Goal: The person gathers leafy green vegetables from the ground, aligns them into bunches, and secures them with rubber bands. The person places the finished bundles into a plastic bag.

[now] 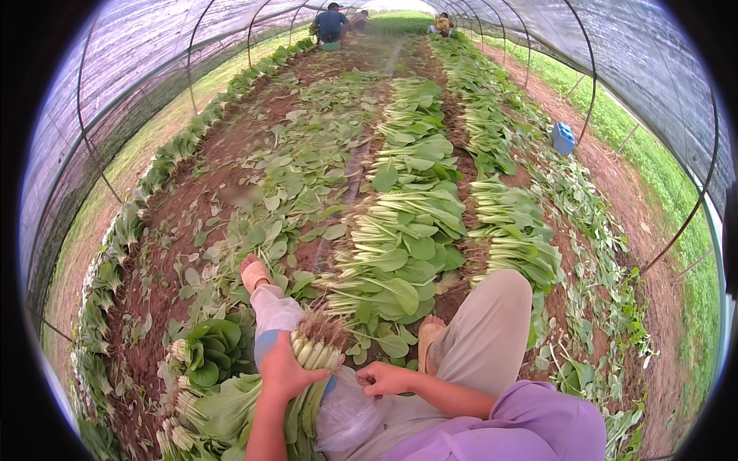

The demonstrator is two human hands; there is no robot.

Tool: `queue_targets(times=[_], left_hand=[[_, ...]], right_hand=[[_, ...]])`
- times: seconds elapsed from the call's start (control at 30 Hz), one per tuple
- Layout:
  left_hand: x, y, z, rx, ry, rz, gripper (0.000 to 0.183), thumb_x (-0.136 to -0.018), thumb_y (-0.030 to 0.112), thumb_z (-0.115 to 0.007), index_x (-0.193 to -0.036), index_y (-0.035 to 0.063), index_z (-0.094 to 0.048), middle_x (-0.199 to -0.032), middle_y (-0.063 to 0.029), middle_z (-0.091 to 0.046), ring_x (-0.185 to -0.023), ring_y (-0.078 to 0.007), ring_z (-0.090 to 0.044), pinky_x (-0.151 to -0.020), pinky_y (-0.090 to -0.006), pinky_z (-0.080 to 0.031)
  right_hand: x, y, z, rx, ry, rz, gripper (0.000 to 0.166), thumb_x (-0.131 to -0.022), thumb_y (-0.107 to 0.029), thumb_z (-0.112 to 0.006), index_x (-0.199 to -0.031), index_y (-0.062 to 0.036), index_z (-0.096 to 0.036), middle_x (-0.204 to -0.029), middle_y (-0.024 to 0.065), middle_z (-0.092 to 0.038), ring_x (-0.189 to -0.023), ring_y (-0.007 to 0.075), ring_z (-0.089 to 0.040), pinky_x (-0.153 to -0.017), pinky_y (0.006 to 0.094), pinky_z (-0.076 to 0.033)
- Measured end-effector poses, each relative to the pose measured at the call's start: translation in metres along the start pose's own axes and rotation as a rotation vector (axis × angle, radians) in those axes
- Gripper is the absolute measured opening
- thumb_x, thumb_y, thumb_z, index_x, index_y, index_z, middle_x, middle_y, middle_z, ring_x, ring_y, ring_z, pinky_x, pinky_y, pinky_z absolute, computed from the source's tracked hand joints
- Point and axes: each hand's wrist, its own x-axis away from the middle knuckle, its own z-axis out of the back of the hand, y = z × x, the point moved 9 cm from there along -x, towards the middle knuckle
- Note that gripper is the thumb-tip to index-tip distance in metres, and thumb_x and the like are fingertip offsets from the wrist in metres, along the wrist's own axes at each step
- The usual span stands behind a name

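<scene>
My left hand is closed around a bunch of leafy greens, pale stems and brown roots pointing away from me, leaves hanging down over my lap. Just right of the bunch is my right hand, its fingers curled near a clear plastic bag on my lap; whether it holds something small, I cannot tell. Bundled greens lie at my left, beside an upright bunch with round leaves. In front of me a long row of loose greens lies with roots to the left.
A second row of greens runs to the right. Loose leaves cover the soil at the left, with bunches lined along the tunnel's left edge. A blue container stands at right. Several people work far ahead, one on a green seat.
</scene>
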Motion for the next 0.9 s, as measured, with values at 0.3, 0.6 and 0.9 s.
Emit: queue_targets(times=[0.3,0.6,0.9], left_hand=[[0.012,0.007,0.006,-0.052,0.043,-0.037,0.075,-0.043,0.034,-0.08,-0.099,0.0027,-0.04,-0.084,-0.0167,-0.058,-0.08,-0.0337,-0.057,-0.07,-0.0397,-0.043],[0.022,-0.013,0.021,0.139,0.104,0.029,0.077,-0.041,0.027,-0.081,-0.103,0.004,-0.041,-0.09,-0.0133,-0.058,-0.084,-0.0289,-0.057,-0.074,-0.0362,-0.044],[0.009,-0.039,0.014,0.235,0.149,0.124,0.08,-0.043,0.02,-0.081,-0.109,0.0034,-0.038,-0.091,-0.0154,-0.057,-0.082,-0.0301,-0.058,-0.072,-0.0356,-0.045]], right_hand=[[0.011,0.023,0.027,0.117,0.239,0.048,0.011,-0.079,-0.012,-0.055,-0.08,-0.0039,-0.048,-0.077,0.003,-0.052,-0.074,0.0107,-0.054,-0.067,0.0267,-0.046],[-0.059,-0.081,0.001,-0.986,0.357,0.38,0.04,-0.089,-0.028,-0.038,-0.119,-0.0016,-0.033,-0.11,0.01,-0.048,-0.097,0.0172,-0.05,-0.087,0.0322,-0.039],[-0.099,-0.062,-0.009,-1.134,0.392,0.249,0.034,-0.088,-0.029,-0.036,-0.109,-0.0032,-0.044,-0.101,0.0096,-0.054,-0.094,0.0183,-0.053,-0.085,0.0317,-0.04]])
